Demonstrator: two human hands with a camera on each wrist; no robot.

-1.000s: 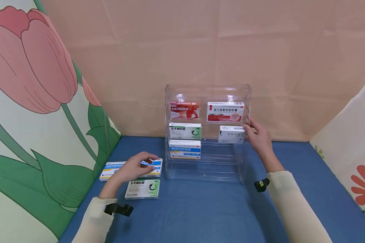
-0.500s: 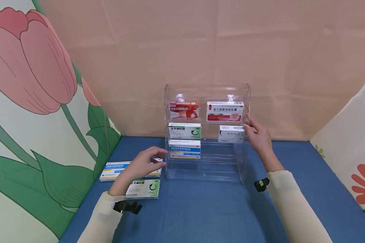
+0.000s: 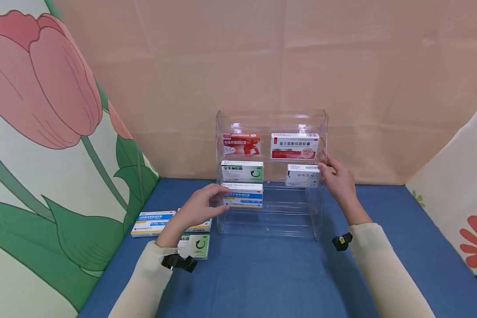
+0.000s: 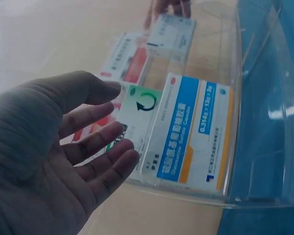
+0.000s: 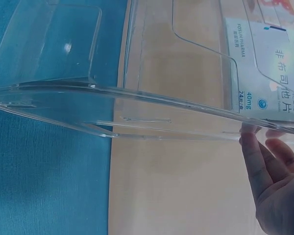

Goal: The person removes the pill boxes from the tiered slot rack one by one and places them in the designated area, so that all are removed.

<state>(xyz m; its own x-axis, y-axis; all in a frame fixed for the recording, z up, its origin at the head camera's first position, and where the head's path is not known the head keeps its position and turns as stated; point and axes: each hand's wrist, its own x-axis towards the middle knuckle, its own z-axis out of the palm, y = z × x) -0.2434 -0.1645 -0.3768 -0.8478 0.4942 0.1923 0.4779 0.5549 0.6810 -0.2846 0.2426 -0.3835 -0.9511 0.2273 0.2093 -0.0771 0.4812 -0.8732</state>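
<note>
Probably steadied, the rack [image 3: 278, 230] is pinched at its right edge by the right hand [image 3: 340, 182]; left hand [image 3: 200, 206] spread, empty.

We count eight boxes [image 3: 153, 223]: five on one clear rack [image 3: 270, 217] and three on one blue table [image 3: 262, 278]. We list three blue-and-white boxes [image 3: 244, 198], two green-and-white boxes [image 3: 240, 172], one red box [image 3: 241, 145], one red-and-white box [image 3: 295, 146] and one white box [image 3: 302, 176]. We count one left hand [image 3: 196, 206], one right hand [image 3: 339, 183] and two wrist cameras [image 3: 341, 242].

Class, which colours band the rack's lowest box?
The box has blue and orange bands; best view: left wrist.
</note>
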